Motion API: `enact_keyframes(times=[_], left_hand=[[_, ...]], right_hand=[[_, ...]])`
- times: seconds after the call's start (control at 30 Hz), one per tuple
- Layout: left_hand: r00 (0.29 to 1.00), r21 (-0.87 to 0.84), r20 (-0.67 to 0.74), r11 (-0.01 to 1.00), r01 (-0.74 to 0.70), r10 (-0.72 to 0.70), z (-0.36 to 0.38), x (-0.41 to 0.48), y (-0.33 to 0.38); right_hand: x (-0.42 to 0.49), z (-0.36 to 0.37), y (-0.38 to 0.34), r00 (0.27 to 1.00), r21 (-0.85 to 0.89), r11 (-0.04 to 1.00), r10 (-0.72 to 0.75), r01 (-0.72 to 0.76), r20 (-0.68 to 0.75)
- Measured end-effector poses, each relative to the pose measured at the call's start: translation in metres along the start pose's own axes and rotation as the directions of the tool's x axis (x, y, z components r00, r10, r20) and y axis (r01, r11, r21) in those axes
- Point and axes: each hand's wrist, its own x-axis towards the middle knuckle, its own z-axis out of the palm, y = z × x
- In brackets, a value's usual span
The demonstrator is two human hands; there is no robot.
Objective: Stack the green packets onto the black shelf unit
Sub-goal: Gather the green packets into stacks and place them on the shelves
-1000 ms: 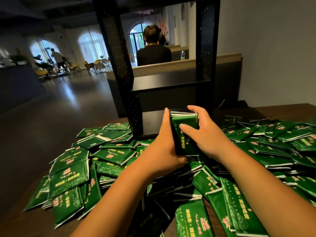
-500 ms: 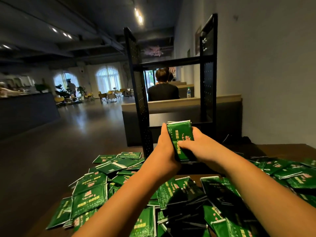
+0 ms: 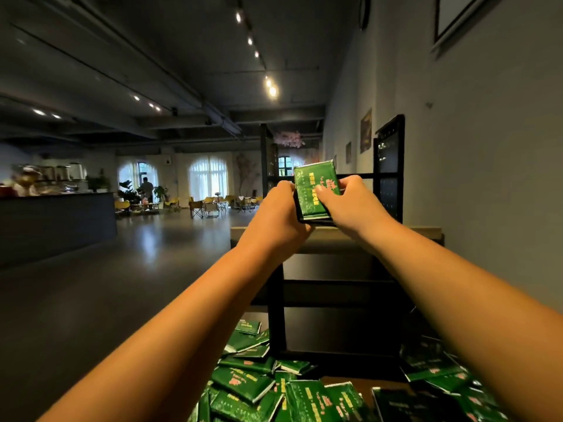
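Both my hands hold one stack of green packets (image 3: 313, 190) raised in front of the black shelf unit (image 3: 388, 184), near its upper shelf. My left hand (image 3: 278, 213) grips the stack's left side and my right hand (image 3: 347, 202) grips its right side, thumb across the front packet. Lower shelves of the unit show below my arms and look bare. Many loose green packets (image 3: 292, 391) lie heaped on the table at the bottom of the view.
A grey wall (image 3: 487, 178) runs along the right, close behind the shelf unit. A low partition with a wooden top (image 3: 426, 231) stands behind the unit. To the left is open floor, a dark counter (image 3: 58, 220) and distant chairs.
My hands have lifted the stack from low in front of the shelf to near its upper level. The camera has tilted upward, so most of the packet pile has left the view.
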Motion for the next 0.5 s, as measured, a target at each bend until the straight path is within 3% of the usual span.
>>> enact_keyframes(times=[0.3, 0.5], left_hand=[[0.999, 0.125, 0.010, 0.991, 0.048, -0.050, -0.033, 0.077, -0.015], [0.996, 0.401, -0.077, 0.914, 0.063, -0.035, -0.034, 0.118, -0.039]], right_hand=[[0.070, -0.004, -0.051, 0.998, -0.331, 0.942, -0.061, 0.061, 0.011], [0.113, 0.018, -0.050, 0.996, -0.501, 0.863, -0.089, 0.065, -0.024]])
